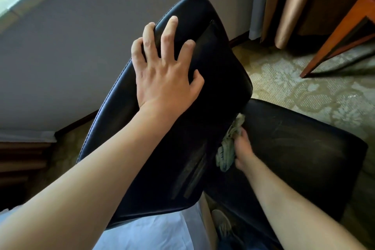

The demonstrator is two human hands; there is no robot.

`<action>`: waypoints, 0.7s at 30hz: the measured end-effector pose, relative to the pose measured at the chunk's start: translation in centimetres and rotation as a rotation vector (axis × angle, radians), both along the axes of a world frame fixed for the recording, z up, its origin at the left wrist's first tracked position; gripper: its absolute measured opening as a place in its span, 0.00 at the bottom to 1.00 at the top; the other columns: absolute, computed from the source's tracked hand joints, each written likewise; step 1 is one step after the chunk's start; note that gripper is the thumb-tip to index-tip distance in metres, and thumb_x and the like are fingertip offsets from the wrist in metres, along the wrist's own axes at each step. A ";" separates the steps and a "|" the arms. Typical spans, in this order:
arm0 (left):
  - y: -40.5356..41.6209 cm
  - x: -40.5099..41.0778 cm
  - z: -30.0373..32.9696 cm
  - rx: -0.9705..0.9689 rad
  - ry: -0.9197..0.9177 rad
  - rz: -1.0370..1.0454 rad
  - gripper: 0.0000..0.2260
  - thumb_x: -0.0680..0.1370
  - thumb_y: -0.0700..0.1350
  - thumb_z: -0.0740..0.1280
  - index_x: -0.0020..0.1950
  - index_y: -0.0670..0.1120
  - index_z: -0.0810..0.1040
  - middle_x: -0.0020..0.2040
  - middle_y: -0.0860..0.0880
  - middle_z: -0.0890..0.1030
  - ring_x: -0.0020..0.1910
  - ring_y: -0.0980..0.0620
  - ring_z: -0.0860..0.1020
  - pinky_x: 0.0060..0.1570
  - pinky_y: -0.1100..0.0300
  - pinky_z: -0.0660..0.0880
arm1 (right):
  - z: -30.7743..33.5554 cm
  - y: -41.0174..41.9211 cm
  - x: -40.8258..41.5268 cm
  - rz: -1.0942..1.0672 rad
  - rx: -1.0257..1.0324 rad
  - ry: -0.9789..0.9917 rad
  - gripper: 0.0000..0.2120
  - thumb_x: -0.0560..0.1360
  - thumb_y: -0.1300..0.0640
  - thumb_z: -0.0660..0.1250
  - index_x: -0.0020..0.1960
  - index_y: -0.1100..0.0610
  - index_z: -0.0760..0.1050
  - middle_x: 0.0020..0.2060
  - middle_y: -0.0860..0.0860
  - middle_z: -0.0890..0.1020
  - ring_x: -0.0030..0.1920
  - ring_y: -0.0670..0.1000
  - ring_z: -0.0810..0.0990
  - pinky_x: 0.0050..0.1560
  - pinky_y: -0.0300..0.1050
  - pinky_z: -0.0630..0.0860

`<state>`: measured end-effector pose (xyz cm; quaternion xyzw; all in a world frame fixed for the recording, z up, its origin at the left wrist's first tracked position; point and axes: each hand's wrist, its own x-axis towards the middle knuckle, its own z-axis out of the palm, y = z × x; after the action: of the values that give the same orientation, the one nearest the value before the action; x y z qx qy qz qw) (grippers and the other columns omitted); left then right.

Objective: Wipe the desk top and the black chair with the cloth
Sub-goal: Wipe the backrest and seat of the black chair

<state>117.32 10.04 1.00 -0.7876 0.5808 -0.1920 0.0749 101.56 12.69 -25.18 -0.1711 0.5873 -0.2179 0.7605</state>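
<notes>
Down at the crease where backrest meets seat, the right hand [242, 151] is pinching a bunched pale-green cloth [226, 153] and pressing it against the black chair [294, 148]. That grip is closed around the cloth, thumb side up, with the wad lying to the left of the fingers, wedged between the hand and the lower edge of the backrest. The left hand [162, 71] is resting flat on the rear face of the backrest near its top, fingers spread and lightly curling over the edge; this grip is steadying, not clasping. The backrest's long axis is running from the lower left toward the upper middle of the view, and the crease is crossing it beneath the right hand, which is plainly the nearer one for wiping. The seat is stretching away to the right of the cloth, faint streaks showing on it, so the likely next stroke is outward across that surface. No containers are visible. A wooden desk [345, 26] leg is standing on the patterned carpet [294, 87] well apart.
</notes>
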 end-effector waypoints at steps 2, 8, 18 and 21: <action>0.0 0.0 0.0 0.000 0.000 -0.002 0.22 0.77 0.60 0.59 0.69 0.54 0.70 0.82 0.46 0.56 0.79 0.34 0.55 0.74 0.38 0.53 | -0.4 6.4 0.4 0.116 0.177 -0.021 0.12 0.85 0.51 0.59 0.68 0.50 0.71 0.59 0.59 0.81 0.57 0.60 0.81 0.61 0.58 0.78; -0.2 0.0 -0.2 -0.011 -0.009 -0.014 0.22 0.77 0.60 0.59 0.69 0.54 0.71 0.82 0.46 0.56 0.79 0.35 0.55 0.75 0.38 0.53 | 0.6 8.5 -1.2 0.288 0.269 -0.043 0.13 0.85 0.58 0.58 0.67 0.55 0.75 0.55 0.61 0.84 0.52 0.60 0.84 0.45 0.49 0.81; -0.6 0.1 -0.3 -0.048 -0.010 -0.048 0.23 0.77 0.60 0.58 0.68 0.53 0.72 0.81 0.45 0.59 0.79 0.34 0.56 0.75 0.37 0.55 | 3.8 -3.7 -1.7 -0.075 -0.178 -0.046 0.21 0.83 0.61 0.62 0.74 0.49 0.68 0.60 0.53 0.82 0.58 0.52 0.83 0.50 0.45 0.81; -0.3 0.2 -0.3 -0.053 -0.020 -0.058 0.23 0.76 0.60 0.58 0.68 0.52 0.71 0.81 0.44 0.59 0.79 0.34 0.56 0.75 0.37 0.54 | 2.5 5.1 -0.5 0.019 -0.074 -0.078 0.20 0.85 0.58 0.60 0.74 0.44 0.66 0.63 0.54 0.80 0.60 0.54 0.81 0.57 0.50 0.79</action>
<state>117.52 9.73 0.68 -0.7703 0.5972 -0.2170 0.0544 101.04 17.80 -22.70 -0.1962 0.5472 -0.2387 0.7779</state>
